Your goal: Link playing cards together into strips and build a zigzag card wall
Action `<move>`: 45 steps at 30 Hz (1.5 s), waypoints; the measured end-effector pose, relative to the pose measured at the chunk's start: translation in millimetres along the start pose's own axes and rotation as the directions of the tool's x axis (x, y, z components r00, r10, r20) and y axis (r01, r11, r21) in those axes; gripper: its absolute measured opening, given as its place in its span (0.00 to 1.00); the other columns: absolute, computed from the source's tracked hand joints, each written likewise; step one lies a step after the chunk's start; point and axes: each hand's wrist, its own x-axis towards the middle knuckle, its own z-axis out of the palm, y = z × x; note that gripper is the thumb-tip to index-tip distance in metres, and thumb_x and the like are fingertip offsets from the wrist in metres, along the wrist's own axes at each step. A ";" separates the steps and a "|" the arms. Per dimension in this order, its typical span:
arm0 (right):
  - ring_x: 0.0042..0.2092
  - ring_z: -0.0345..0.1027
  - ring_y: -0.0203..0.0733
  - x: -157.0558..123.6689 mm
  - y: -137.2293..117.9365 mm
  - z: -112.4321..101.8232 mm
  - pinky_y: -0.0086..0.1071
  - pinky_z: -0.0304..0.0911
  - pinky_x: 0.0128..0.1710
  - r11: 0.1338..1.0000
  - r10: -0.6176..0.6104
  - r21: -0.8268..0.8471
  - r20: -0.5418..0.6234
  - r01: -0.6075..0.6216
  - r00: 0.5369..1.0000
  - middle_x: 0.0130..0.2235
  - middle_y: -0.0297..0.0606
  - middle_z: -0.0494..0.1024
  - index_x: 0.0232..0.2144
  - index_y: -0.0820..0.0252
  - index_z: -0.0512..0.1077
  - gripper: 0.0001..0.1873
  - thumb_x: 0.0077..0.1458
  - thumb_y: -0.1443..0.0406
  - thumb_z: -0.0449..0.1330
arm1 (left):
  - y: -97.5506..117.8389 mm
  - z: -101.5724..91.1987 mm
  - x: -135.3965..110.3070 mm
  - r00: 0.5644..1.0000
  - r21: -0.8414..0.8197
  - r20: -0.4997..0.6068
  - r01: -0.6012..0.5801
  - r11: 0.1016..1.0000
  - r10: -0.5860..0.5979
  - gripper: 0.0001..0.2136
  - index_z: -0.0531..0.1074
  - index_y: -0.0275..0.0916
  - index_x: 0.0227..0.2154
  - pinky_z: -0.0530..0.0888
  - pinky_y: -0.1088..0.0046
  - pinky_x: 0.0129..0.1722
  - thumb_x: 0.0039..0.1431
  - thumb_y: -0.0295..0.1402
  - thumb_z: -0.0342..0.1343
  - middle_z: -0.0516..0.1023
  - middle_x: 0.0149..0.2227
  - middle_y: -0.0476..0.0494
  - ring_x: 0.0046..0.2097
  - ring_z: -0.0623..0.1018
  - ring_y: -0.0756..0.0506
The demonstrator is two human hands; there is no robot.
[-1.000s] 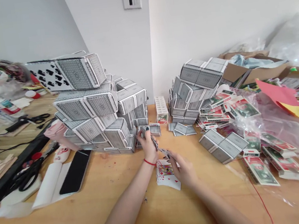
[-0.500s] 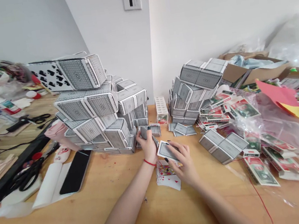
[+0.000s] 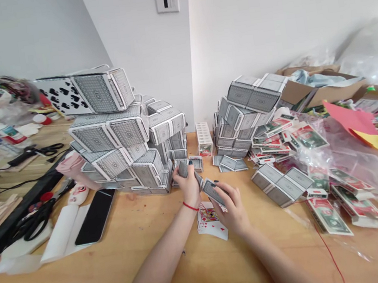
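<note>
My left hand is closed around a grey-backed card piece, its thumb and fingers on the piece's sides. In my right hand is another grey-patterned playing-card piece, its near-left end meeting the piece in my left hand. Whether each is folded or a small stack is hard to tell. Beneath my hands lie loose playing cards, face up, a picture card and red pips showing. Just beyond my left hand sits a small grey card box.
Tall stacks of card boxes stand at left and right. A joined card block lies to the right, near red-green card packs. A black phone and scissors lie left. A red thread trails at right.
My right hand has turned its card piece to a steeper angle and brought its end against the piece in my left hand. My left hand has barely moved.
</note>
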 end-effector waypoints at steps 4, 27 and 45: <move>0.47 0.64 0.45 -4.6 2.5 2.9 0.38 0.62 0.40 0.998 -0.042 -0.038 0.012 0.043 0.999 0.47 0.47 0.67 0.53 0.53 0.56 0.25 0.53 0.72 0.52 | 4.5 5.2 -5.0 0.995 -0.012 -0.103 0.008 1.000 -0.009 0.24 0.53 0.43 0.45 0.67 0.78 0.20 0.48 0.37 0.57 0.67 0.28 0.53 0.21 0.68 0.55; 0.49 0.63 0.45 -9.7 -7.3 8.9 0.39 0.65 0.48 1.000 0.011 0.028 0.107 -0.014 0.994 0.47 0.46 0.67 0.55 0.54 0.55 0.26 0.55 0.73 0.48 | 6.2 10.3 -3.3 0.983 -0.109 -0.182 -0.057 0.992 0.036 0.20 0.50 0.46 0.42 0.75 0.68 0.32 0.50 0.30 0.55 0.66 0.38 0.47 0.26 0.73 0.55; 0.49 0.64 0.44 -6.7 -7.1 6.0 0.38 0.65 0.47 0.999 0.020 0.040 0.089 -0.024 0.996 0.46 0.47 0.68 0.51 0.57 0.60 0.23 0.53 0.74 0.50 | 7.3 11.5 -4.4 0.984 -0.174 -0.178 -0.025 0.984 -0.006 0.21 0.52 0.44 0.43 0.76 0.67 0.33 0.49 0.30 0.56 0.67 0.37 0.47 0.26 0.72 0.55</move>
